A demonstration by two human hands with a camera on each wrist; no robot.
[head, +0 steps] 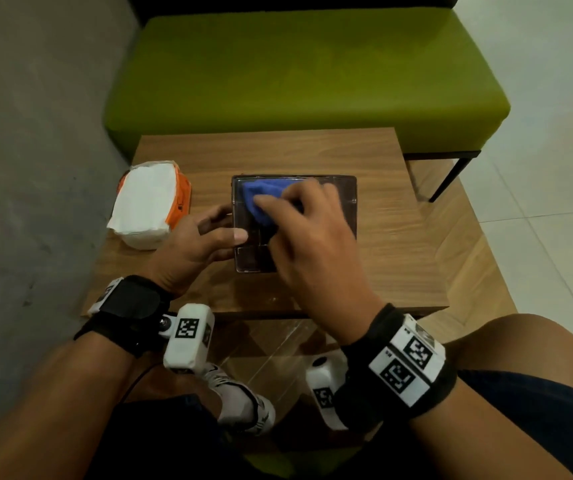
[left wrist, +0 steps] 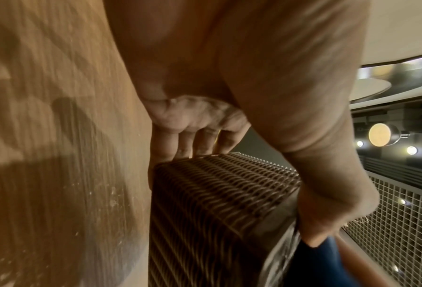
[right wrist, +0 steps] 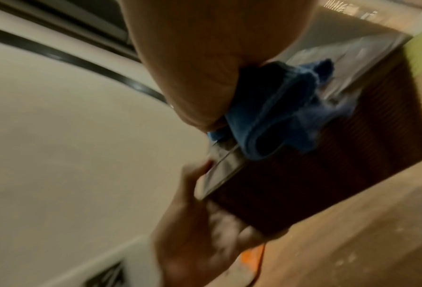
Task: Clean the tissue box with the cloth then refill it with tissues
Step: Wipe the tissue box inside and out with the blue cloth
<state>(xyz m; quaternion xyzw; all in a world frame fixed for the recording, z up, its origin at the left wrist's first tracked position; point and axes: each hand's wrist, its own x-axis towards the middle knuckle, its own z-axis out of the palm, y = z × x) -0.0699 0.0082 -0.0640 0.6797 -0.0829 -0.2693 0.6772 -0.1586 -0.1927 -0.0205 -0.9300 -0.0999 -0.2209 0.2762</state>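
Note:
A dark woven tissue box (head: 342, 206) with a clear top stands in the middle of the wooden table (head: 399, 244). My left hand (head: 219, 233) grips its left side, with the thumb on the top edge and the fingers (left wrist: 200, 141) down the woven side (left wrist: 217, 194). My right hand (head: 288, 206) holds a bunched blue cloth (head: 261, 199) and presses it on the far left part of the clear top. The right wrist view shows the cloth (right wrist: 278, 108) on the box (right wrist: 340, 165), blurred. A white tissue stack (head: 146, 202) in a torn orange wrapper lies left of the box.
A green padded bench (head: 295, 71) stands just behind the table. A grey wall (head: 35, 168) runs close along the left side, next to the tissue stack. Bare wood lies right of the box. My knees and a shoe sit below the table's near edge.

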